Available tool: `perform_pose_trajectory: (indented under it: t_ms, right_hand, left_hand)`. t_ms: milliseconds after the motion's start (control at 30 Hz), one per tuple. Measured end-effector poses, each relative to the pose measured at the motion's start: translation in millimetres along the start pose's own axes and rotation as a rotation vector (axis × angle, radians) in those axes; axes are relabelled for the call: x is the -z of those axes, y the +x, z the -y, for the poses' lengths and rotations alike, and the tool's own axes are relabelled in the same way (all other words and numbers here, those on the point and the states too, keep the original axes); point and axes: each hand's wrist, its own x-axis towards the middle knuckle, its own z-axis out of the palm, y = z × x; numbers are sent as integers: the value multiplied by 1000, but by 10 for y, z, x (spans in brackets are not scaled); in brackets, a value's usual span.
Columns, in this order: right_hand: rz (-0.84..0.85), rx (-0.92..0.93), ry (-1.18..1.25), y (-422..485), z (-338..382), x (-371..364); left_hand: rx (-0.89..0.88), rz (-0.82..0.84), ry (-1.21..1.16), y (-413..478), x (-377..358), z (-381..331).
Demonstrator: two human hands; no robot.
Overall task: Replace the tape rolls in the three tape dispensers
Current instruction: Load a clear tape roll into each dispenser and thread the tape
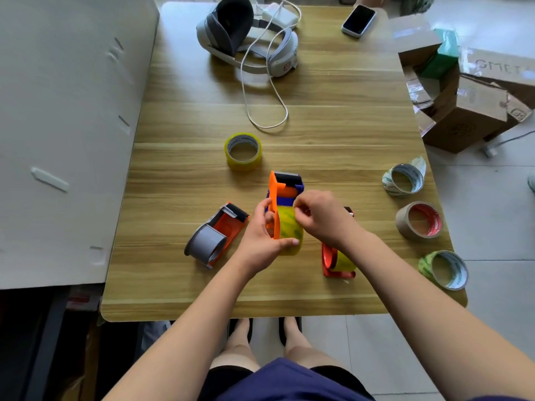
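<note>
Right hand [321, 218]: fingertips pinch the top of the yellow roll [289, 230], probably its loose end.
Left hand [260, 238]: curled round roll and orange dispenser [285, 186], thumb underneath.
Next: pull the end straight to the blade [288, 178] beyond the fingertips, unwrinkled.

Open tabletop [333, 146] centre-right, yellow roll [243, 151] ahead-left, three rolls [419, 219] lining right edge, red dispenser [337, 263] seemingly beneath forearm [376, 256].

Orange-blue dispenser [285, 195]: I'm seeing it standing upright mid-table, carrying a yellowish roll [291, 230].
Grey-roll dispenser [215, 235]: lying tilted just left of it.
Red dispenser [333, 264]: sitting just right, partly hidden.
Loose yellow roll [243, 151]: lying flat behind.
Edge rolls [419, 219]: three sitting along the right edge.
</note>
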Motion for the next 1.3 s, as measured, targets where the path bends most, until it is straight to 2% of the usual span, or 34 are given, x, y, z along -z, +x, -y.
perform_pose_trajectory:
  t_ms: [100, 167, 333, 433, 567, 767, 867, 1000, 1100, 1300]
  right_hand:
    - [-28, -117, 237, -9, -7, 2]
    - [-55, -136, 305, -15, -15, -19]
    - [-80, -79, 159, -30, -7, -52]
    - [-16, -40, 50, -33, 5, -84]
    - [48, -63, 29, -6, 35, -115]
    - [7, -257, 408, 30, 21, -59]
    - [-21, -296, 492, 4, 0, -54]
    - [-84, -307, 450, 18, 13, -78]
    - [-107, -259, 311, 9, 24, -130]
    - [-21, -216, 143, -46, -23, -293]
  left_hand:
    - [-4, 4, 16, 0, 27, -11]
    - [-9, 1, 33, 3, 29, -14]
    - [-7, -19, 60, -1, 5, 1]
    - [-12, -21, 54, -15, -4, -6]
    - [-10, -1, 48, -41, -11, -2]
    - [-32, -74, 17, 2, 35, -13]
    - [-57, -50, 65, 7, 51, -43]
    - [-76, -59, 105, 10, 31, -19]
    - [-74, -57, 127, 9, 20, 1]
    - [-61, -15, 173, 23, 11, 44]
